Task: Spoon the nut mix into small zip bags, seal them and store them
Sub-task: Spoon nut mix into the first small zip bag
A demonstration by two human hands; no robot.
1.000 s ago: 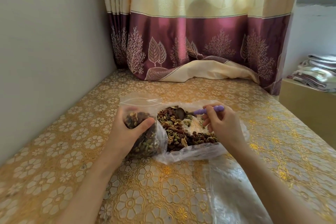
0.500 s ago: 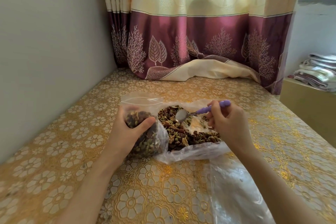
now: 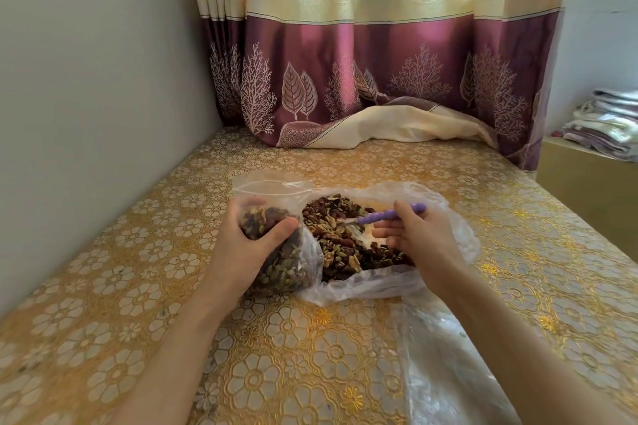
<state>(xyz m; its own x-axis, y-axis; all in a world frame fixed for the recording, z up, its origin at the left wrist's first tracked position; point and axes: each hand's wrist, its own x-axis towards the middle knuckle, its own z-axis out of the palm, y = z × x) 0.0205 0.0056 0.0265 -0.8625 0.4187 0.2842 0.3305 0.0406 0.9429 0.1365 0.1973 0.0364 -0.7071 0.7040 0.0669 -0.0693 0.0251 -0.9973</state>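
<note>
A small clear zip bag (image 3: pixel 272 190), partly filled with nut mix, stands upright on the table with its mouth open. My left hand (image 3: pixel 248 248) grips it around the middle. Just to its right lies a large open plastic bag (image 3: pixel 379 283) holding the loose nut mix (image 3: pixel 341 235). My right hand (image 3: pixel 421 241) holds a spoon by its purple handle (image 3: pixel 390 214). The spoon's bowl is dug into the mix and mostly hidden.
The table carries a gold floral cloth (image 3: pixel 276 355). Loose clear plastic (image 3: pixel 448 373) lies at the front right under my right forearm. A grey wall (image 3: pixel 86 114) runs along the left, a curtain (image 3: pixel 362 79) hangs behind, and folded cloths (image 3: pixel 607 124) sit far right.
My right hand has tipped the spoon down from above the pile into the nut mix. The left hand and the small bag have stayed in place.
</note>
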